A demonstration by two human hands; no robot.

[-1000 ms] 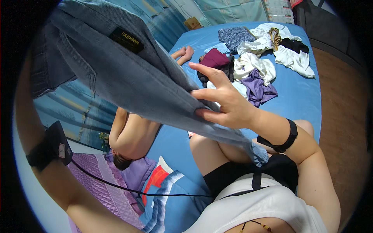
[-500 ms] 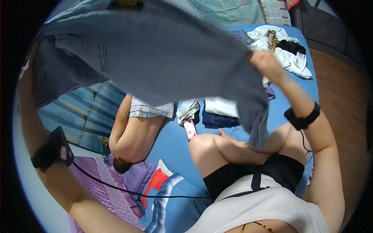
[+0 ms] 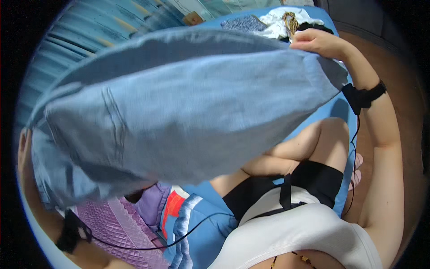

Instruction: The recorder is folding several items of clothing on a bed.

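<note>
left grip: the left hand [image 3: 25, 145] is closing its fingers on the edge of the blue denim garment [image 3: 188, 116] at the far left of the view.
right grip: the right hand [image 3: 320, 43] is pinching the upper right end of the same garment, thumb and fingers gathering its edge.
garment position: the denim is hanging stretched between both hands, above the bed [image 3: 324, 112] and in front of the person's body; its lower edge is sagging, and its lower right part is covering some of the folded legs.
garment detail: a double seam is running down the left part of the denim; a darker inner face is showing along the upper side.
wrist straps: a black strap [image 3: 374, 93] is circling the right wrist, another [image 3: 67, 233] the left; a black cable [image 3: 156, 248] is running from the left one.
far end of bed: a dark patterned cloth [image 3: 243, 22], a white cloth [image 3: 275, 20], a brown-and-yellow patterned item [image 3: 291, 23] and a black cloth [image 3: 316, 28] are lying close together.
near left: a purple quilted cover [image 3: 121, 224] is lying beside a purple pillow [image 3: 152, 204].
floor side: pink slippers [image 3: 356, 175] are resting beside the bed.
background: a blue curtain [image 3: 103, 31] is hanging at upper left.
</note>
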